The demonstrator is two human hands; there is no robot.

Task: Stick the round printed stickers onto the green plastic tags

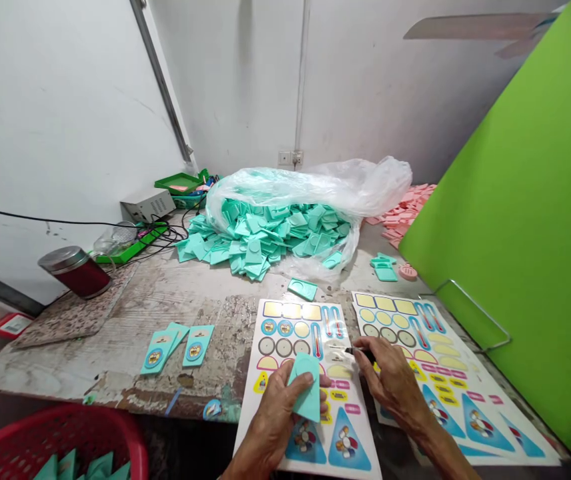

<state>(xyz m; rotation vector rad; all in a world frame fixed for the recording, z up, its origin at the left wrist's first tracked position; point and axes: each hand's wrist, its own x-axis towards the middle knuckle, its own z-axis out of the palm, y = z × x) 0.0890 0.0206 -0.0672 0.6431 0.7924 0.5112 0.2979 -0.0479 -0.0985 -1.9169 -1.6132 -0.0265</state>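
You're gripping a teal tag [307, 393] in your left hand [270, 420] over the sticker sheet [293, 333], pinching a small dark tool [360, 352] in your right hand [390, 380], with three stickered tags [195, 345] finished on the counter [165, 300] and a big bagful of bare tags [265, 233] remaining.

Two hands show: the left hand [270, 417] holds one teal plastic tag [306, 387], the right hand [393, 380] one black-handled tool [360, 353]. Two printed sticker sheets [395, 313] lie along the worktop's [115, 320] near edge. Three teal tags [198, 345] sit toward its left edge, one loose teal tag [302, 289] lies mid-worktop, and one clear plastic bag [310, 193] spills too many to count.
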